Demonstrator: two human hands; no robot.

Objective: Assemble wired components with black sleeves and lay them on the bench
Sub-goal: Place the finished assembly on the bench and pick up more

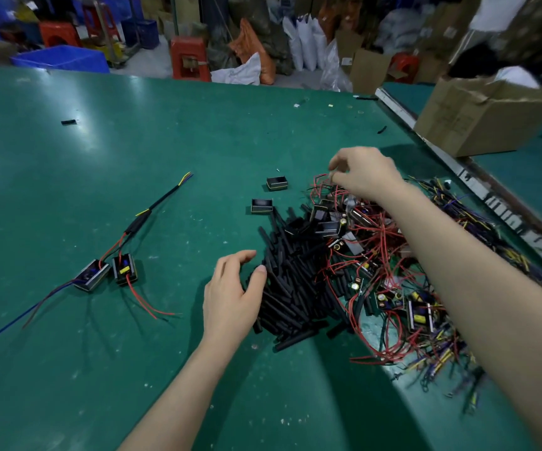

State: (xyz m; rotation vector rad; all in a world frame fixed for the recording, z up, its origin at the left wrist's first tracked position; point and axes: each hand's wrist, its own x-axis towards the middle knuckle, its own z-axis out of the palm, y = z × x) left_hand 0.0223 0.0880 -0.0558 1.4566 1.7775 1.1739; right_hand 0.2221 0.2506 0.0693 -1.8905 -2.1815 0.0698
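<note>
wired components, small black boxed boards with red leads, lie tangled in a heap right of centre on the green bench, beside a pile of short black sleeve tubes. right hand pinches a red lead at the heap's far edge. left hand relaxed, fingers released, at the sleeves' left edge. one finished sleeved assembly lies far left. risk: snagged leads drag neighbours out.

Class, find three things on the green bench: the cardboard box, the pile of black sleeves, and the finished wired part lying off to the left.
cardboard box (478, 122): head view, on its front side wall.
pile of black sleeves (292, 288): head view, middle of the heap.
finished wired part (125, 271): head view, on its black block with yellow label.
</note>
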